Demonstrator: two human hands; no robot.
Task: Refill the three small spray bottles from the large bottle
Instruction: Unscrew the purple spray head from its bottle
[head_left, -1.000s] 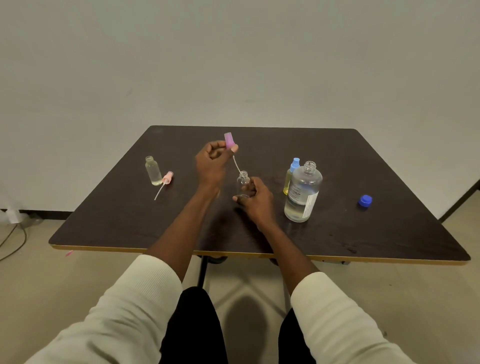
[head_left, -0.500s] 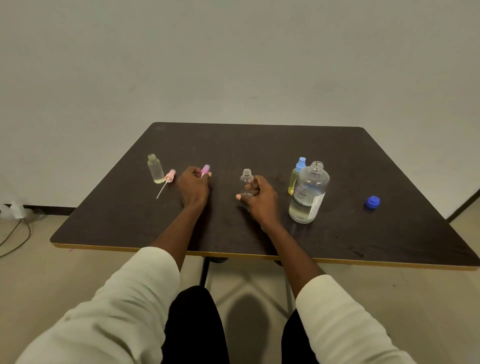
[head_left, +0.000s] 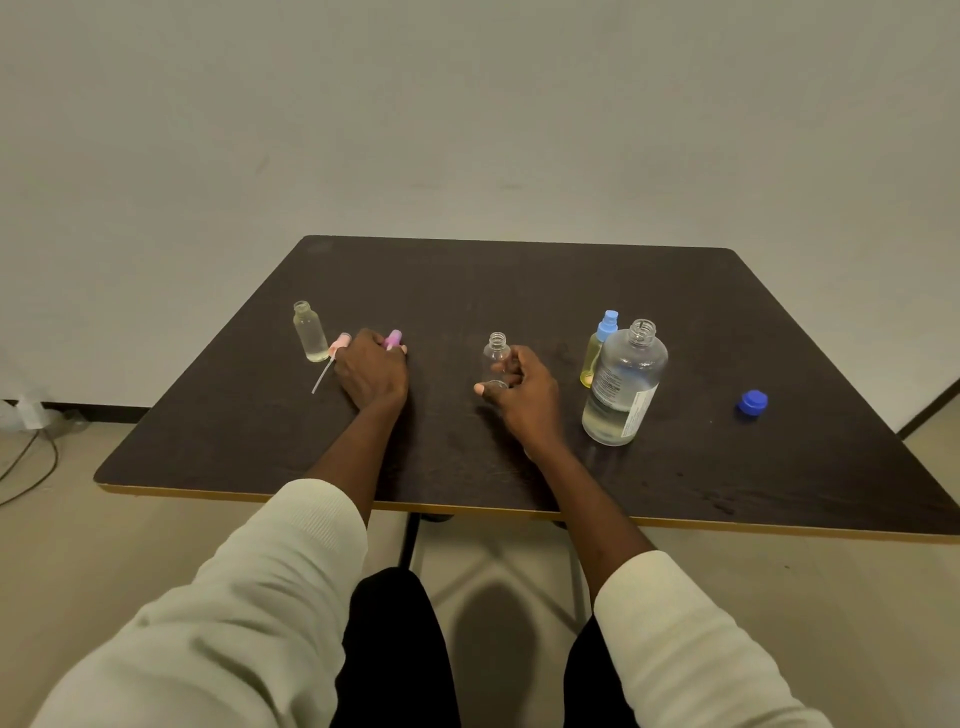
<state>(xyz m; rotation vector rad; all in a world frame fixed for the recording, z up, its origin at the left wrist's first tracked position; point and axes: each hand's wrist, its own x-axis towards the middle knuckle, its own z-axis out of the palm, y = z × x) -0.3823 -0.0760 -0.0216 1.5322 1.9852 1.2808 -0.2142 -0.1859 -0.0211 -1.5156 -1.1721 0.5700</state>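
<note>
My right hand (head_left: 524, 397) grips a small clear open-necked spray bottle (head_left: 496, 359) standing on the dark table (head_left: 519, 291). My left hand (head_left: 371, 371) rests on the table, fingers closed on a purple-pink spray top (head_left: 393, 339). Left of it stands another small open bottle (head_left: 309, 332) holding clear liquid, with a pale pink spray top (head_left: 338, 345) and its tube lying beside it. The large clear bottle (head_left: 623, 387), uncapped and partly full, stands to the right of my right hand. A small yellowish bottle with a blue spray top (head_left: 597, 348) stands just behind it.
A blue cap (head_left: 752, 402) lies on the table at the right. Cables (head_left: 31, 457) run over the floor at the left. A plain wall is behind the table.
My left hand has come down from above the centre bottle and carried the purple spray top left to the table, beside the pale pink top. My right hand stays on the centre bottle.
</note>
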